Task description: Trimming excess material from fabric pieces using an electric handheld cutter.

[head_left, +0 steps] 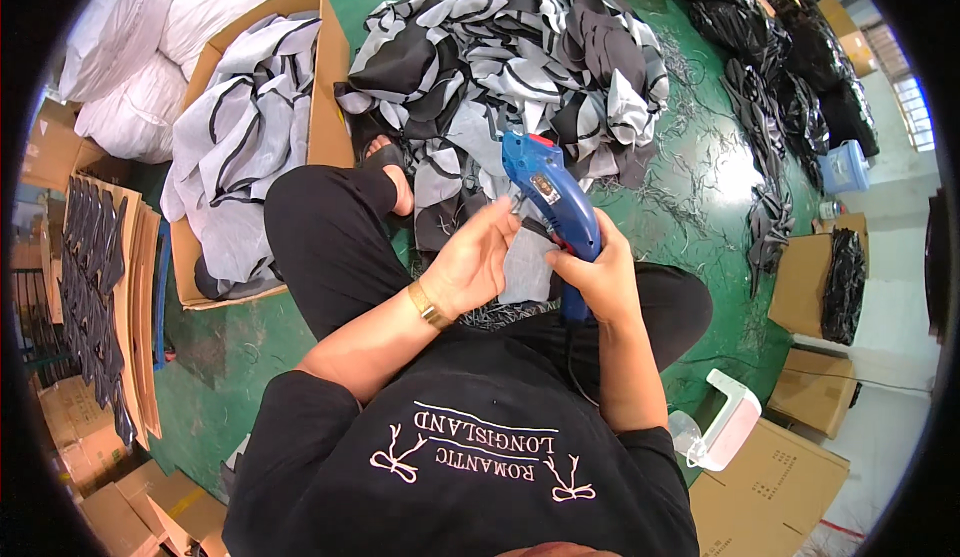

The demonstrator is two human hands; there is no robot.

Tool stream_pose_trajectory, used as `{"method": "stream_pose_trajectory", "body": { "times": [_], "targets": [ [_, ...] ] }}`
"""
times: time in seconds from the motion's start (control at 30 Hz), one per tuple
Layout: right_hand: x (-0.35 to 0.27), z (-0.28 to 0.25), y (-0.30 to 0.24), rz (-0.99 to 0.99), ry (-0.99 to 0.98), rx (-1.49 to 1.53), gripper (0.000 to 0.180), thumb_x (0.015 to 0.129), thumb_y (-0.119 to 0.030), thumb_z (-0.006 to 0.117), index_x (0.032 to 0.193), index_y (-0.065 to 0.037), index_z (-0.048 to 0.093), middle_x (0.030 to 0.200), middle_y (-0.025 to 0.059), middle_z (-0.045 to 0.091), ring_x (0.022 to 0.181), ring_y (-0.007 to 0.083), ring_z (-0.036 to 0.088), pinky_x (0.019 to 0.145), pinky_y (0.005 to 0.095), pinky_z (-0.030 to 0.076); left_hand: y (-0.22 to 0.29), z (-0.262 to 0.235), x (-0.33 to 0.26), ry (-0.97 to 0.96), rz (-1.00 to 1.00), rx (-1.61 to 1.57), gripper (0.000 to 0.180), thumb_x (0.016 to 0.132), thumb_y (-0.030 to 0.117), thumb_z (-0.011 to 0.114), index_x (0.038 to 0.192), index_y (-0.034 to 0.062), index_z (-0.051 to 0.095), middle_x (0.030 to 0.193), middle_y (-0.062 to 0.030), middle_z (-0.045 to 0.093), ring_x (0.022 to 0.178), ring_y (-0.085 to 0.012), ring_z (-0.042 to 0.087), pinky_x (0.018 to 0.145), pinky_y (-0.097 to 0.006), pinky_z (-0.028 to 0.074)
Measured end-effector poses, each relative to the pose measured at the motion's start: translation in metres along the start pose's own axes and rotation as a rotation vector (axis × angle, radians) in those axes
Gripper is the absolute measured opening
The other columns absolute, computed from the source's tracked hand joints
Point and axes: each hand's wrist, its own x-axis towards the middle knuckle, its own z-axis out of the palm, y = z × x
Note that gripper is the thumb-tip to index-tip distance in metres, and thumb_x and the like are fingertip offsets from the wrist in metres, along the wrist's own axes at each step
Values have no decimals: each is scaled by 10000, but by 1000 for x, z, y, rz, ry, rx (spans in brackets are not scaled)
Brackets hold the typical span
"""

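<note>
Far left, a cardboard box (pixel 334 87) is holding heaped grey cloth (pixel 240 122), its walls likely keeping the pieces off the floor (pixel 725 247). The left hand (pixel 470 262) is curling half open under the nose of the blue power tool (pixel 570 202), perhaps steadying it, contact unclear. The tool is pointing away over the cloth pile (pixel 520 47), the right hand (pixel 610 275) wrapping its grip, probably for control.

Forearms (pixel 375 343) converging forward, left grip (pixel 474 262) loosely curled, right grip (pixel 607 274) closed
</note>
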Motion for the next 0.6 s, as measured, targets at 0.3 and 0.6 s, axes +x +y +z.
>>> {"method": "stream_pose_trajectory", "body": {
  "times": [0.3,0.6],
  "targets": [
    [-8,-4,-2,-31,-70,97,491,612,-63,733,1074,-2,579,878,34,631,780,99,576,764,250,460,9,-12,17,-44,-26,-247,249,934,234,564,1089,40,582,1050,-34,642,1009,-126,585,943,-276,446],
    [-13,-8,0,-33,-68,128,496,614,-42,723,1081,15,564,878,42,625,784,116,584,749,267,474,12,-1,13,76,6,-271,105,902,200,613,947,111,581,917,-16,651,895,-152,612,845,-292,495]
  ]
}}
